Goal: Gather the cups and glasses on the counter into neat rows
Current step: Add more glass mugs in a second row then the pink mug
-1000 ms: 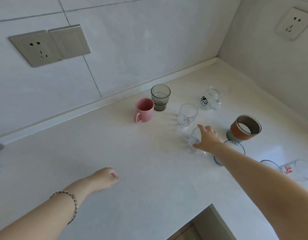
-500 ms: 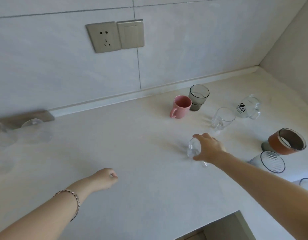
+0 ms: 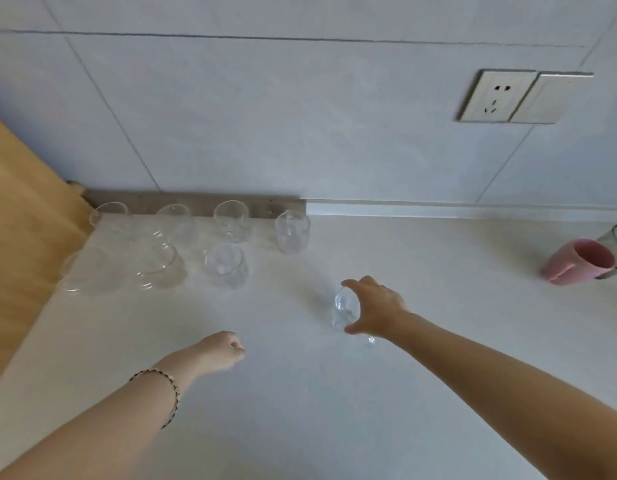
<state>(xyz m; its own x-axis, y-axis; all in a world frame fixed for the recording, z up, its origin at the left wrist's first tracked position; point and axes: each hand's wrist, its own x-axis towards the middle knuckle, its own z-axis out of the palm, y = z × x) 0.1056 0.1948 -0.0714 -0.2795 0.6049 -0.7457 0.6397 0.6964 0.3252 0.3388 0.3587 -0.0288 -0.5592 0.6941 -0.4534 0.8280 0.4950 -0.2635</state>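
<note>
Head view: a clear glass (image 3: 345, 308), tilted mid-counter, sits gripped in the right hand (image 3: 376, 311), arm outstretched, while the left hand (image 3: 220, 351) rests fisted at 8 o'clock, bare counter (image 3: 300, 410) separating them from rowed glasses (image 3: 227, 265) at 10 o'clock.

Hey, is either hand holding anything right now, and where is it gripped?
The right hand holds a small clear glass, fingers wrapped around its side wall. The left hand is a closed fist with nothing visibly in it.
</note>
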